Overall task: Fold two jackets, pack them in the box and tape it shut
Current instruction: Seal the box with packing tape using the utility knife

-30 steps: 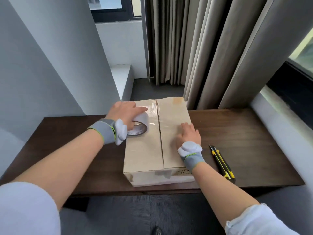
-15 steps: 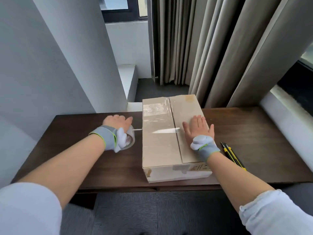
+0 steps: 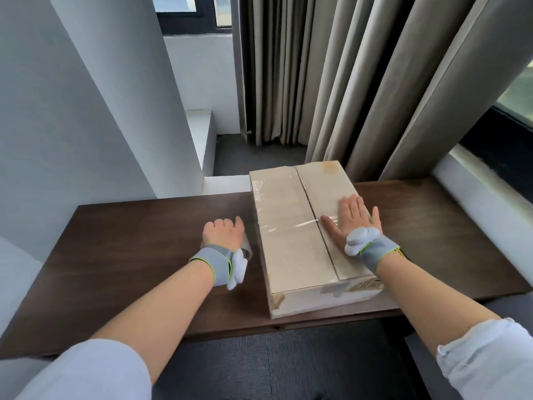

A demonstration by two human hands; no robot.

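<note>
Closed cardboard box (image 3: 291,246) on dark wood table (image 3: 129,241), R hand (image 3: 353,219) flat on box top, L hand (image 3: 223,233) just left of box gripping tape roll (image 3: 247,250), clear tape strip (image 3: 288,226) across box top, curtains (image 3: 317,82) behind box.

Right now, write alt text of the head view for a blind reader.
A closed cardboard box lies on a dark wooden table. The right-hand grip presses flat on its top; the left-hand grip holds a tape roll beside it, with tape across the top.

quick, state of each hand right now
Left hand: curled round the tape roll, beside the box.
Right hand: open, pressed flat on the box top.
</note>
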